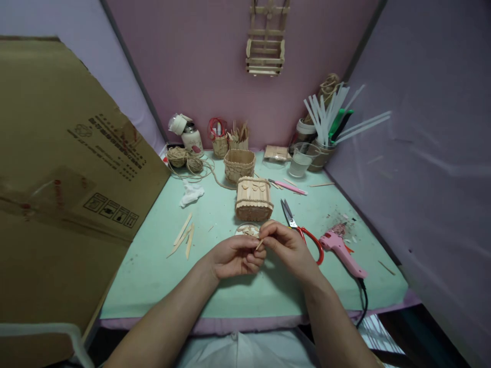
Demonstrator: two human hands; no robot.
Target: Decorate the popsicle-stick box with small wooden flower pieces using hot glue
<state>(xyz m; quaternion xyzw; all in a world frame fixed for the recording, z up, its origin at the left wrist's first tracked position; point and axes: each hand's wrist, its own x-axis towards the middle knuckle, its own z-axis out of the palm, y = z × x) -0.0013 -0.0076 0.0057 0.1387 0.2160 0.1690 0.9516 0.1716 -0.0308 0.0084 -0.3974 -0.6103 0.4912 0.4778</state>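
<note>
Between my left hand (240, 256) and my right hand (286, 248) is a small piece of wooden stick (260, 244), pinched by the fingertips of both. Just behind my fingers lies a round shallow dish (247, 229) with little wood pieces in it, partly covered by my hands. A small box made of wooden sticks (253, 198), trimmed with twine and bow-like wood pieces, sits beyond the dish. To the right of my right hand rest red-handled scissors (310, 240), blades pointing away from me.
A pink glue gun (344, 253) with a black cord lies at right. Loose wooden sticks (184, 236) lie at left, near a crumpled white tissue (191, 193). Farther back stand a woven-looking basket (239, 166), a plastic cup (300, 164) and twine balls (177, 157). A cardboard box (69, 204) borders the left side.
</note>
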